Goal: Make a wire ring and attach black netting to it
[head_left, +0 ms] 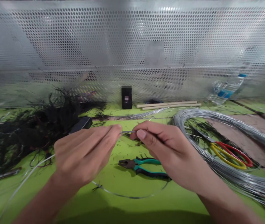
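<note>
A short stretch of thin grey wire (128,132) spans the gap between my two hands. My right hand (167,146) pinches it between thumb and forefinger. My left hand (85,152), fingers pressed together, is closed around its other side, though its grip is hidden behind the fingers. Below the hands, a curved thin wire (133,197) bows from one hand toward the other; its link to the held stretch is hidden. Combination pliers (129,164) with green and black handles lie beneath my right hand, which covers part of them.
A large wire coil (216,113) lies right, with red-and-yellow-handled scissors (228,155) inside it. Dark stringy material (50,115) is heaped left, beside a black box (83,123). Behind stand a phone-like device (127,102), wooden sticks (169,105), a water bottle (227,91) and a perforated metal screen (123,37).
</note>
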The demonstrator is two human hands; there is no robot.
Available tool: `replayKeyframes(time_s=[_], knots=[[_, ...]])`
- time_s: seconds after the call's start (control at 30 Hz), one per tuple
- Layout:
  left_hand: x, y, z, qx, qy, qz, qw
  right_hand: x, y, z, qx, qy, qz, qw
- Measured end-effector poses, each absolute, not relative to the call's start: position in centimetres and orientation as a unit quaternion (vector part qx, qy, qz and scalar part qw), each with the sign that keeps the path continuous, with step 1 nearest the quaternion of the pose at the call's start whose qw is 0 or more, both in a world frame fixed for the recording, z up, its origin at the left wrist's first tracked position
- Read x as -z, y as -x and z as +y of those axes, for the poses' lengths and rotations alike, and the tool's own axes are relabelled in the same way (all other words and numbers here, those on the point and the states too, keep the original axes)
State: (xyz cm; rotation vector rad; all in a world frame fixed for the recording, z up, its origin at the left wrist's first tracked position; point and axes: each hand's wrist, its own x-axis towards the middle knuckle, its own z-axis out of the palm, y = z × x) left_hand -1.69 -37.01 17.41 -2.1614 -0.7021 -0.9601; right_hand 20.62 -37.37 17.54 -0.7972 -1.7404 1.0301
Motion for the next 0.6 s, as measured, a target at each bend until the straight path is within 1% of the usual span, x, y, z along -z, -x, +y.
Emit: replayKeyframes(time_s=[0.17, 0.27, 0.37, 0.5, 0.6], knots=[[-17.1, 1.9, -37.7, 0.399, 0.819, -0.298, 0.283, -17.9, -21.1, -37.7, -0.464, 0.311, -0.684, 0.47], [-17.0, 2.6, -38.2, 0.41, 0.799, -0.333, 0.287, -18.0, -21.8, -38.2, -0.454, 0.313, -0.677, 0.487], [-17.3, 3.1, -38.4, 0.381, 0.801, -0.367, 0.281, -17.9, -22.3, -38.3, -0.422, 0.322, -0.669, 0.52], [-17.5, 2.4, -38.0, 0.413, 0.805, -0.367, 0.215, -17.8, -22.7, -37.5, -0.383, 0.328, -0.702, 0.503], [-17.4, 1.6, -37.9, 0.435, 0.803, -0.366, 0.18, -17.7, -22.6, -36.9, -0.388, 0.317, -0.714, 0.489]])
